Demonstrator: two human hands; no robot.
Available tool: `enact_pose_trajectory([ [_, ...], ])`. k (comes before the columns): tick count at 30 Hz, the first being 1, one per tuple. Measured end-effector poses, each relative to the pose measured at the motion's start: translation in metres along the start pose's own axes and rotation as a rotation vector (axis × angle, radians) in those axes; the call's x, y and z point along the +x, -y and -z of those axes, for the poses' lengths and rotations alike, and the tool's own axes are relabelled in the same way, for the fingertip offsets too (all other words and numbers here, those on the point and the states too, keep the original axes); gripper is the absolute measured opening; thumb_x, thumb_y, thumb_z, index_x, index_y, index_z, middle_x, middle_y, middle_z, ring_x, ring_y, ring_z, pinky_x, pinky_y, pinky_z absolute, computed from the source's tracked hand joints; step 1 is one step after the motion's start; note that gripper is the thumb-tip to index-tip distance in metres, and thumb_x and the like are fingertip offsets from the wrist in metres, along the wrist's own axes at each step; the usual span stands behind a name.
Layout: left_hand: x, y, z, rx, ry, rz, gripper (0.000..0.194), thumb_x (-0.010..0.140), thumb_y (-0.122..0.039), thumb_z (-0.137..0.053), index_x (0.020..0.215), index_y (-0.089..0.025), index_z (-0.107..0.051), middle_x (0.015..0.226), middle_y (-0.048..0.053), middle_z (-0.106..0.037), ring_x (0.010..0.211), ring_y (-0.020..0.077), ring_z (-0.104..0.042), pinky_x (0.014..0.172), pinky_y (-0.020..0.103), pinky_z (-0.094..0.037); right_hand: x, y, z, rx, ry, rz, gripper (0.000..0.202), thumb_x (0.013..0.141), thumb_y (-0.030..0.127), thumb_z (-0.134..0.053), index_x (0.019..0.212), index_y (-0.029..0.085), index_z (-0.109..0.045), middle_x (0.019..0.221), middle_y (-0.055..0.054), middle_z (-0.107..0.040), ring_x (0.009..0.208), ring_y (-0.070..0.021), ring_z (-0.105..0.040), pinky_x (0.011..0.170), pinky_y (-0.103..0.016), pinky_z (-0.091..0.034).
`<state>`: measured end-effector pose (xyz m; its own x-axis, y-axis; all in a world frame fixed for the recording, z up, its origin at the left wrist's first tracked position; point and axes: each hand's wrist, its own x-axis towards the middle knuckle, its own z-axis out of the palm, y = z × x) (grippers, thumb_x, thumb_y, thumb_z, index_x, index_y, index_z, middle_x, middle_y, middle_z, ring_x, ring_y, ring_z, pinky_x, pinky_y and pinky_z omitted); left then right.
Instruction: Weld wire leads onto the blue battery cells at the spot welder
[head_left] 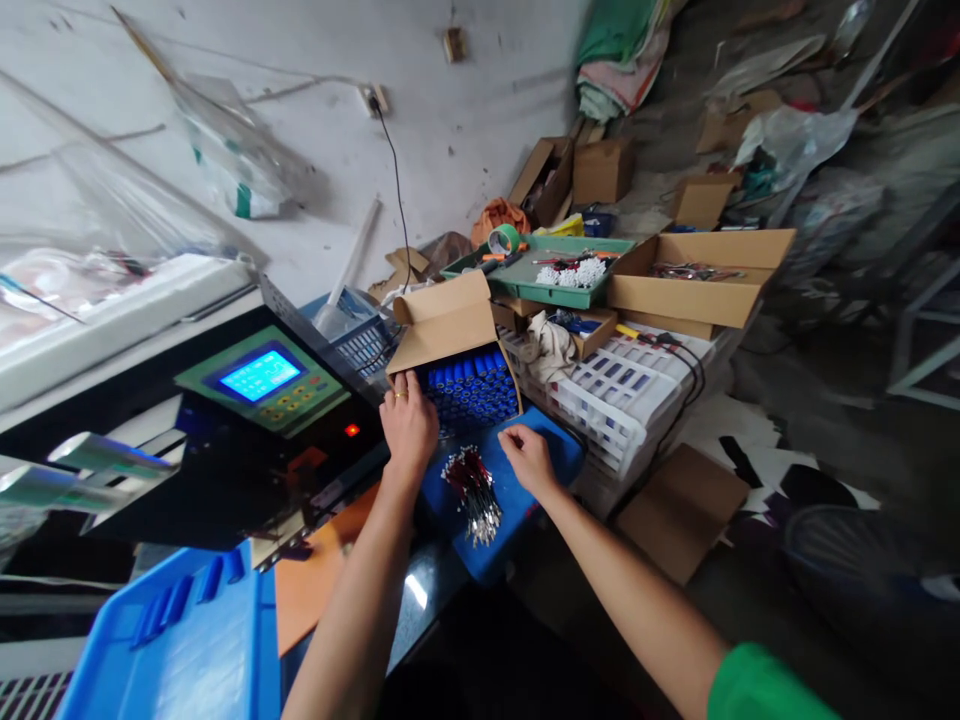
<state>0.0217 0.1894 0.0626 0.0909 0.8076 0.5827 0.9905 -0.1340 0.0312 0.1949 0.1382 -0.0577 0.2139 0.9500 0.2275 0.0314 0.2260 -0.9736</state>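
An open cardboard box (444,328) stands tilted towards me, packed with blue cylindrical battery cells (472,388). My left hand (410,425), a ring on one finger, holds the box by its left edge. Near the box's lower right corner is my right hand (529,460), its fingers curled together over a blue plastic surface (480,565). Whatever its fingers may hold is hidden. Between my hands, a bundle of short red and black wires (472,495) with bright metal ends and white tips lies on the blue surface.
A machine with a lit display (261,372) stands at left, above a blue tray (247,640) with several blue cells. Behind the box are a green tray (559,294) of white connectors, another cardboard box (675,295) with wires, and a white plastic crate (611,425).
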Motion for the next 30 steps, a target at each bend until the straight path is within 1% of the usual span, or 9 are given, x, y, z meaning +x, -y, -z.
enact_pose_trajectory([
  [2, -0.014, -0.004, 0.010, -0.105, -0.032, -0.008, 0.057, 0.091, -0.022, -0.045, 0.147, -0.011, -0.043, 0.150, 0.023, -0.045, 0.126, 0.0368, -0.052, 0.099, 0.051, -0.044, 0.001, -0.002, 0.001, -0.034, 0.002, 0.016, 0.029, 0.086, 0.044, -0.054, 0.073, 0.019, -0.063, 0.064, -0.002, -0.063, 0.060, -0.0173, -0.057, 0.062, -0.027, -0.045],
  [4, -0.044, -0.008, 0.023, -0.239, -0.093, -0.024, 0.054, 0.093, -0.023, -0.046, 0.146, -0.015, -0.045, 0.145, 0.020, -0.051, 0.128, 0.0320, -0.053, 0.102, 0.047, -0.044, 0.002, -0.004, 0.000, -0.079, 0.022, 0.034, 0.029, 0.086, 0.043, -0.054, 0.074, 0.019, -0.064, 0.067, -0.004, -0.066, 0.063, -0.0180, -0.060, 0.064, -0.028, -0.046],
  [7, -0.112, -0.010, 0.041, -0.395, -0.116, -0.042, 0.045, 0.094, -0.023, -0.049, 0.139, -0.019, -0.052, 0.119, 0.013, -0.069, 0.103, 0.0230, -0.065, 0.090, 0.038, -0.051, 0.002, -0.005, -0.001, -0.153, 0.068, 0.051, 0.027, 0.087, 0.040, -0.053, 0.075, 0.019, -0.066, 0.073, -0.005, -0.071, 0.068, -0.0188, -0.064, 0.068, -0.028, -0.047],
  [9, -0.164, -0.006, 0.048, -0.448, -0.090, -0.034, 0.037, 0.094, -0.023, -0.053, 0.130, -0.019, -0.058, 0.098, 0.008, -0.072, 0.082, 0.0184, -0.067, 0.078, 0.032, -0.053, 0.001, -0.004, -0.002, -0.219, 0.105, 0.067, 0.024, 0.088, 0.036, -0.053, 0.076, 0.020, -0.066, 0.075, -0.005, -0.072, 0.070, -0.0190, -0.066, 0.069, -0.027, -0.048],
  [11, -0.209, 0.003, 0.050, -0.480, -0.055, 0.021, 0.030, 0.093, -0.025, -0.055, 0.120, -0.018, -0.065, 0.085, 0.006, -0.071, 0.073, 0.0169, -0.067, 0.070, 0.029, -0.053, 0.000, -0.003, -0.004, -0.301, 0.143, 0.086, 0.021, 0.088, 0.033, -0.053, 0.077, 0.020, -0.067, 0.077, -0.005, -0.073, 0.073, -0.0189, -0.067, 0.071, -0.027, -0.048],
  [14, -0.250, 0.019, 0.048, -0.525, 0.011, 0.150, 0.025, 0.092, -0.033, -0.057, 0.108, -0.019, -0.070, 0.081, 0.004, -0.073, 0.070, 0.0170, -0.069, 0.065, 0.027, -0.054, -0.002, 0.001, -0.006, -0.443, 0.181, 0.090, 0.017, 0.088, 0.029, -0.056, 0.078, 0.022, -0.068, 0.080, -0.004, -0.074, 0.076, -0.0186, -0.067, 0.073, -0.026, -0.047],
  [19, -0.259, 0.028, 0.045, -0.660, 0.059, 0.424, 0.035, 0.089, -0.049, -0.056, 0.098, -0.020, -0.073, 0.092, 0.007, -0.078, 0.082, 0.0226, -0.074, 0.073, 0.032, -0.060, -0.002, 0.015, -0.017, -0.544, 0.246, 0.064, 0.013, 0.086, 0.024, -0.059, 0.079, 0.023, -0.070, 0.077, -0.001, -0.074, 0.074, -0.0177, -0.067, 0.067, -0.024, -0.044],
  [26, -0.257, 0.029, 0.045, -0.755, 0.089, 0.464, 0.036, 0.087, -0.052, -0.056, 0.095, -0.021, -0.074, 0.092, 0.006, -0.078, 0.080, 0.0220, -0.075, 0.070, 0.030, -0.060, 0.005, 0.042, -0.054, -0.747, 0.416, 0.085, 0.013, 0.082, 0.018, -0.061, 0.075, 0.022, -0.072, 0.079, -0.005, -0.075, 0.077, -0.0191, -0.066, 0.066, -0.025, -0.042],
  [30, -0.259, 0.029, 0.044, -0.778, 0.081, 0.469, 0.037, 0.088, -0.051, -0.054, 0.095, -0.021, -0.074, 0.092, 0.006, -0.078, 0.080, 0.0218, -0.074, 0.068, 0.029, -0.059, 0.007, 0.045, -0.072, -0.887, 0.465, 0.048, 0.012, 0.081, 0.019, -0.062, 0.075, 0.020, -0.073, 0.086, -0.011, -0.076, 0.083, -0.0233, -0.068, 0.068, -0.029, -0.043],
])
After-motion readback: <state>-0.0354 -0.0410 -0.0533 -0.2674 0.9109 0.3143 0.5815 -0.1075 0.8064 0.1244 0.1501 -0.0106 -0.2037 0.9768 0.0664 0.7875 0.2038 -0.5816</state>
